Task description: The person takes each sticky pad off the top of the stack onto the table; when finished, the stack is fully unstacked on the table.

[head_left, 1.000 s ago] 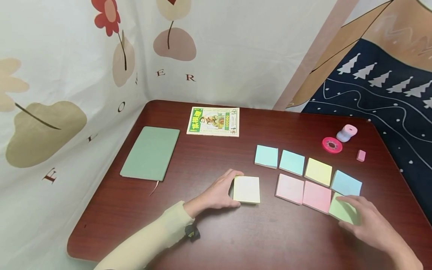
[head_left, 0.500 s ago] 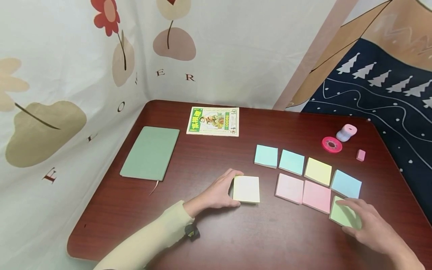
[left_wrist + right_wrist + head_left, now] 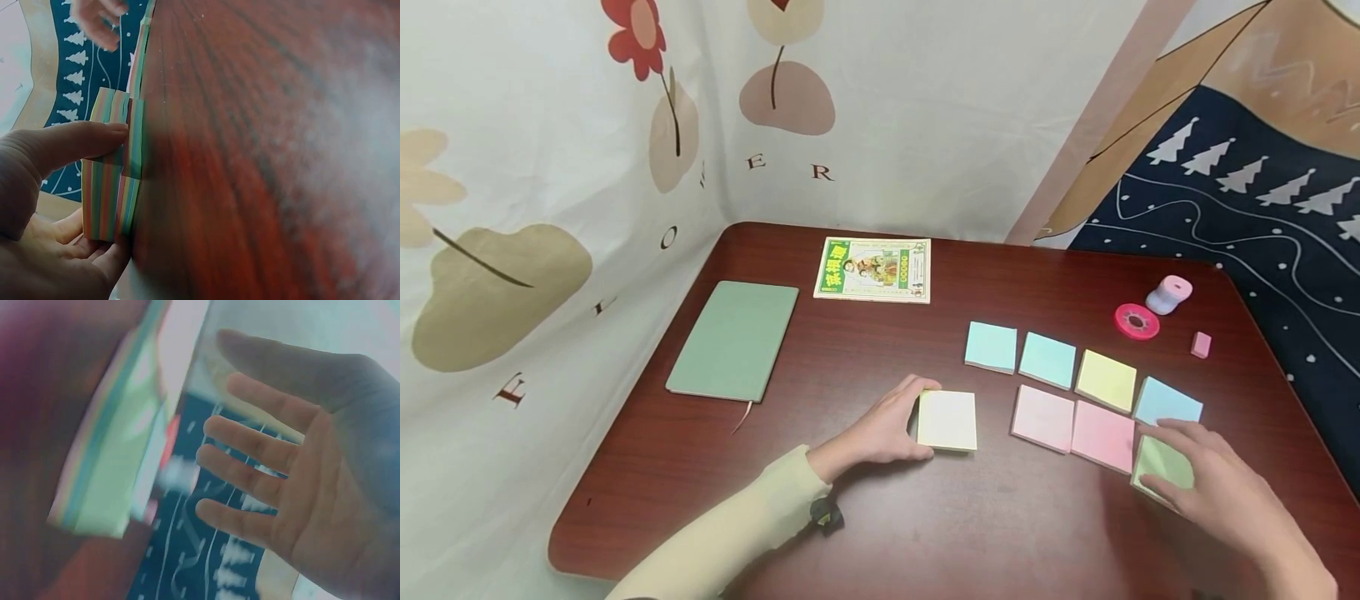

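Note:
My left hand point(image 3: 891, 429) grips a stack of sticky note pads point(image 3: 947, 421) with a pale top sheet, thumb on the near side and fingers on the far side. In the left wrist view the stack point(image 3: 100, 200) shows striped, many-coloured edges in uneven layers. Over at the right, my right hand point(image 3: 1228, 492) hovers above a green sticky note pad point(image 3: 1167, 458), partly hiding it. The right wrist view shows that hand point(image 3: 319, 469) with fingers spread and extended, apart from the green pad point(image 3: 112, 487).
Blue pads point(image 3: 991, 346), a yellow pad point(image 3: 1105, 381) and pink pads point(image 3: 1103, 435) lie in two rows left of and behind the green one. A pink tape ring point(image 3: 1137, 322), a small roller-shaped item point(image 3: 1168, 295), an eraser point(image 3: 1201, 345), a green notebook point(image 3: 737, 342) and a booklet point(image 3: 874, 269) lie farther out.
The right hand shifted the green pad slightly, let it go and rose above it, now overlapping the nearby blue pad. The left hand and its stack have not moved.

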`<state>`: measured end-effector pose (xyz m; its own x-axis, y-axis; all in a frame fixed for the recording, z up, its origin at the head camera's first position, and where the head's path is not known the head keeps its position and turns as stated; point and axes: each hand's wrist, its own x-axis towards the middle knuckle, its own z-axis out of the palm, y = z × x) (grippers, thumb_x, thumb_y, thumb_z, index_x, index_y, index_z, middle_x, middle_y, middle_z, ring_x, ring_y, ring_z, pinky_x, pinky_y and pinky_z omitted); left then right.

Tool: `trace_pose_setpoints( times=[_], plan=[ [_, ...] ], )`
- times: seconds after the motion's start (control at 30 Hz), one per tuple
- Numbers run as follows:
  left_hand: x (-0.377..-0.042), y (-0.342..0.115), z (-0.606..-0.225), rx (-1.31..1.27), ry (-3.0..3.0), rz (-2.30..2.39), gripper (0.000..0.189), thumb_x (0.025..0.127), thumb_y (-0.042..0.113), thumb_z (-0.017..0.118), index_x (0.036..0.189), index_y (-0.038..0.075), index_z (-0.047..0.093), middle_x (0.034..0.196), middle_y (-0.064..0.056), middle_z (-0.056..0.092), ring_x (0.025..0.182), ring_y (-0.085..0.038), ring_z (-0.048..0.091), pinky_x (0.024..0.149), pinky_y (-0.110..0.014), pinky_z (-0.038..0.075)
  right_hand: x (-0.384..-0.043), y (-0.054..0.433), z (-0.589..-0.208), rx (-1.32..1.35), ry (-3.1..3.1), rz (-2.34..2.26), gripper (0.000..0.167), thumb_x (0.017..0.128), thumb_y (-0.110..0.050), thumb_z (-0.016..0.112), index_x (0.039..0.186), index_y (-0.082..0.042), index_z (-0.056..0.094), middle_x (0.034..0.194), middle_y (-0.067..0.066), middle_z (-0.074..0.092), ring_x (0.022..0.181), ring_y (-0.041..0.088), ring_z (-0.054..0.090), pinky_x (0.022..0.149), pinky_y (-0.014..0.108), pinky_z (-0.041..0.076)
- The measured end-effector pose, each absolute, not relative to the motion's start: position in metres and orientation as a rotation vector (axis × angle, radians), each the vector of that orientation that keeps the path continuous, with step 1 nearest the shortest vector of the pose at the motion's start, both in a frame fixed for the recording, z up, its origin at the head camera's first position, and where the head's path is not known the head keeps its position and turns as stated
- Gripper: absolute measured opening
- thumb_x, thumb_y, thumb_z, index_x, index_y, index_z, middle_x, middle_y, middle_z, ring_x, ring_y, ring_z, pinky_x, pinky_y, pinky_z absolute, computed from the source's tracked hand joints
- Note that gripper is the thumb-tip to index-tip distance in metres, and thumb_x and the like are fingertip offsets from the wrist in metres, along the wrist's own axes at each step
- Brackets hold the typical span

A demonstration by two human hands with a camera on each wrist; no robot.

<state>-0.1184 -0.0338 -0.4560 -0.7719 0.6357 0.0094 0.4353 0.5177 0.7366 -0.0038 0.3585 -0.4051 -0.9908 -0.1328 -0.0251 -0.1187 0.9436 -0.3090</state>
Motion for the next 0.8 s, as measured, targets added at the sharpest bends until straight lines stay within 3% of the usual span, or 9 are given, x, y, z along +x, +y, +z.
trace_pose_setpoints(
  times=[0.2, 0.4, 0.57, 0.8],
  plan=[
    [-0.119, -0.034, -0.457, 0.894, 2.505, 1.081, 0.089, 0.060, 0.011, 0.090, 0.136, 0.009, 0.045, 0.120, 0.000, 0.051, 0.102, -0.015, 0.052, 0.091, -0.033, 0.044, -0.035, 0.289, -0.403, -0.513, 3.029, -0.678, 0.059, 0.076, -0.024, 0.085, 0.129, -0.010, 0.062, 0.131, 0.016, 0.054, 0.119, 0.037, 0.049, 0.088, 0.057, 0.048],
    [-0.119, -0.032, -0.460, 0.904, 2.512, 1.060, 0.090, 0.061, 0.011, 0.089, 0.138, 0.010, 0.043, 0.123, 0.000, 0.050, 0.105, -0.015, 0.052, 0.094, -0.033, 0.044, -0.064, 0.226, -0.421, -0.945, 2.943, -0.711, 0.072, 0.075, -0.035, 0.085, 0.138, -0.014, 0.056, 0.143, 0.012, 0.047, 0.121, 0.026, 0.050, 0.091, 0.045, 0.049],
    [-0.119, -0.032, -0.459, 0.905, 2.522, 1.038, 0.092, 0.061, 0.012, 0.089, 0.140, 0.009, 0.042, 0.127, -0.001, 0.050, 0.107, -0.014, 0.051, 0.095, -0.033, 0.044, -0.076, 0.201, -0.427, -1.000, 2.842, -0.667, 0.077, 0.076, -0.042, 0.083, 0.142, -0.015, 0.052, 0.148, 0.013, 0.041, 0.131, 0.026, 0.042, 0.097, 0.045, 0.046],
    [-0.119, -0.033, -0.458, 0.905, 2.527, 1.035, 0.091, 0.061, 0.012, 0.089, 0.139, 0.011, 0.042, 0.126, 0.000, 0.050, 0.105, -0.014, 0.052, 0.093, -0.032, 0.044, -0.087, 0.188, -0.433, -1.075, 2.809, -0.703, 0.072, 0.074, -0.031, 0.086, 0.137, -0.012, 0.056, 0.140, 0.012, 0.048, 0.124, 0.025, 0.048, 0.096, 0.043, 0.047]
  ],
)
